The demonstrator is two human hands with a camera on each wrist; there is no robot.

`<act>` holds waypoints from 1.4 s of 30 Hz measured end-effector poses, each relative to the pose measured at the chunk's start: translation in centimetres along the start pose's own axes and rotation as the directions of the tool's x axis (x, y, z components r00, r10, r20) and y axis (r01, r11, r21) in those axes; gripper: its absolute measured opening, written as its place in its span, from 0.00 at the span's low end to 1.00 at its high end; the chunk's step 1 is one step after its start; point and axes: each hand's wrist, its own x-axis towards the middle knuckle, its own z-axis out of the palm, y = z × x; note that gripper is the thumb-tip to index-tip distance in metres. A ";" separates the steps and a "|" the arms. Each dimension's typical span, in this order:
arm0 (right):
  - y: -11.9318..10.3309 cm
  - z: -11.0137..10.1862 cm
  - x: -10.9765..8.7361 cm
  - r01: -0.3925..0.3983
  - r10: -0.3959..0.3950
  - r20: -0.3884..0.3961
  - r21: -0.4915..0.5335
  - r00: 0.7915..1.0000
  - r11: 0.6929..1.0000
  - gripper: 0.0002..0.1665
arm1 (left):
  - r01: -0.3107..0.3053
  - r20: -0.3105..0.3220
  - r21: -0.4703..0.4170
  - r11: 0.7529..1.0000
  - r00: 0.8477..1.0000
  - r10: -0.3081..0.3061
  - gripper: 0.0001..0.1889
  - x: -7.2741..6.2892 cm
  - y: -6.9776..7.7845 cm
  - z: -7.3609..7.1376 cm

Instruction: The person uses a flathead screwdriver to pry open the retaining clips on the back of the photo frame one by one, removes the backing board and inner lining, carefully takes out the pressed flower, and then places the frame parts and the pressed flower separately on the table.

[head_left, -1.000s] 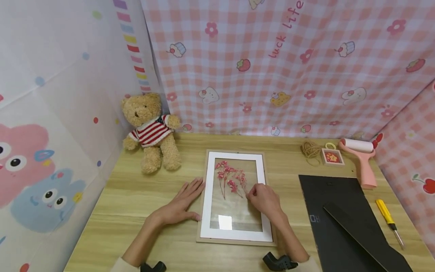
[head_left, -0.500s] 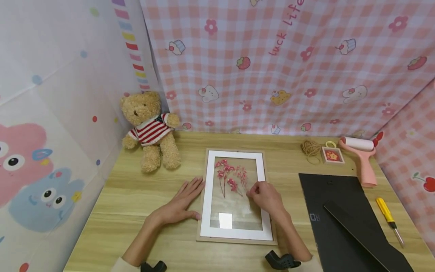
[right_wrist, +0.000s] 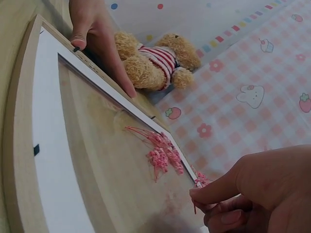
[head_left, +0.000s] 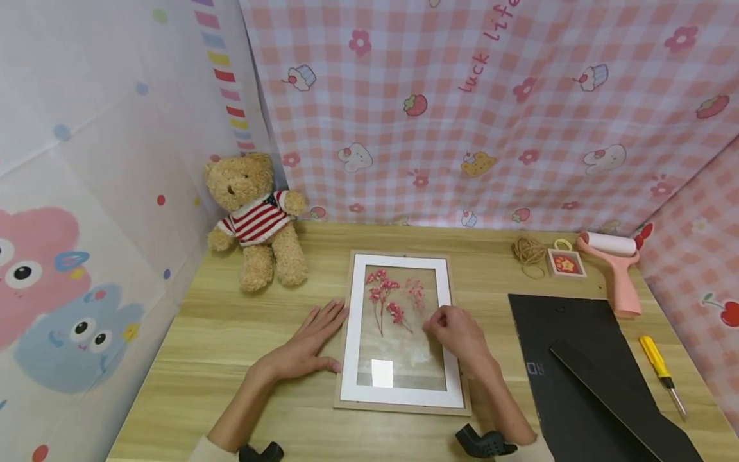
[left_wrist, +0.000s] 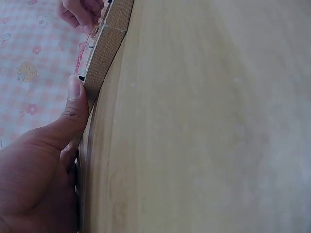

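A wooden picture frame (head_left: 381, 408) with a white mat (head_left: 404, 399) lies flat on the table, glass at its middle. Two sprigs of pink dried flowers (head_left: 383, 292) rest on the glass in its upper left part. My right hand (head_left: 458, 333), over the frame's right side, pinches the thin stem of another pink flower sprig (head_left: 414, 292) between thumb and forefinger; the stem's end pokes out below the fingers (right_wrist: 214, 191) in the right wrist view. My left hand (head_left: 306, 350) is spread on the table, thumb (left_wrist: 74, 104) and fingertips against the frame's left edge.
A teddy bear (head_left: 254, 218) sits at the back left. At the back right are twine (head_left: 528, 250), a small framed charm (head_left: 566, 264) and a pink roller (head_left: 620, 276). Black boards (head_left: 571, 327) and a yellow-handled screwdriver (head_left: 655, 359) lie on the right.
My right hand has shifted slightly to the right with the pinched flower sprig, widening the gap to the other sprigs. My left hand has stayed in place.
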 end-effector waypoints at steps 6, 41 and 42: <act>0.3 -0.9 0.2 0.038 -0.038 -0.023 0.003 0.999 0.999 0.06 | 0.007 -0.007 0.017 1.000 1.000 -0.007 0.61 0.0 0.5 -0.1; 12.3 -13.8 10.2 0.018 -0.019 -0.021 -0.031 1.000 0.999 0.23 | -0.005 -0.020 0.007 1.000 1.000 0.005 0.60 0.0 0.2 0.1; 12.6 -13.8 10.5 0.021 -0.022 -0.026 -0.043 0.999 0.999 0.22 | -0.006 -0.019 0.005 1.000 1.000 0.006 0.60 0.1 0.2 0.2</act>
